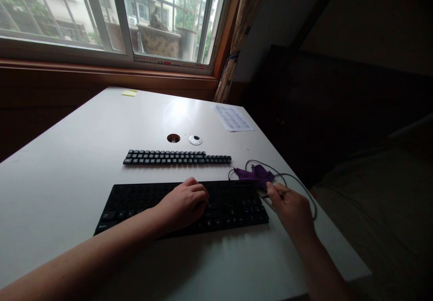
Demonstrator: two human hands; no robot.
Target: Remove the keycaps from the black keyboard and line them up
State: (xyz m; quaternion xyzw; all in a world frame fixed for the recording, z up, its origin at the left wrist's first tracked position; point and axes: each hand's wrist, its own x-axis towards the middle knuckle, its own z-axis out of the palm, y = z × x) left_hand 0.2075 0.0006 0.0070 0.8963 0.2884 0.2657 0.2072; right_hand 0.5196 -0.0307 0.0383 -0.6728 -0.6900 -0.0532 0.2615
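Note:
A black keyboard [145, 195] lies on the white table, with keycaps on its lower and right parts and a dark bare-looking area in its upper left. My left hand [189, 202] rests over its middle, fingers curled down; whatever they hold, if anything, is hidden. Just off the keyboard's right edge, my right hand [291, 206] is closed in a pinch, with a slim dark tip showing at the fingers. Behind that hand is a crumpled purple cloth [259, 175]. Loose black keycaps [169, 157] stand in tight rows beyond the keyboard.
A dark cable [314, 202] loops along the table's [77, 148] right side. Farther back are a round hole [173, 138], a silvery round cover [195, 139], a printed sheet [233, 117] and a yellow note [129, 93]. A window [162, 21] stands behind the table.

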